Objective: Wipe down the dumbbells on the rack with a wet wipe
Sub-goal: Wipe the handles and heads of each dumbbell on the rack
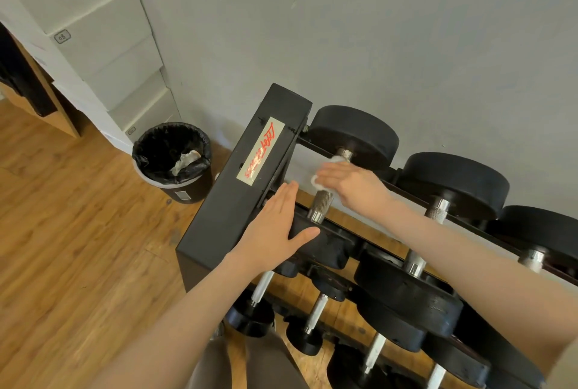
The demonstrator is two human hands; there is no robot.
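The right hand (350, 185) wraps a crumpled white wet wipe (316, 180) around the knurled steel handle (322, 204) of the leftmost black round-headed dumbbell (353, 135) on the top tier of the black metal rack (240, 188). The left hand (275, 232), fingers straight, presses flat on its near head. The likely risks are the dumbbell rolling if that pressure eases, or knuckles scraping the rack's end plate just to the left. Room is tight between the heads, and the wall lies just beyond.
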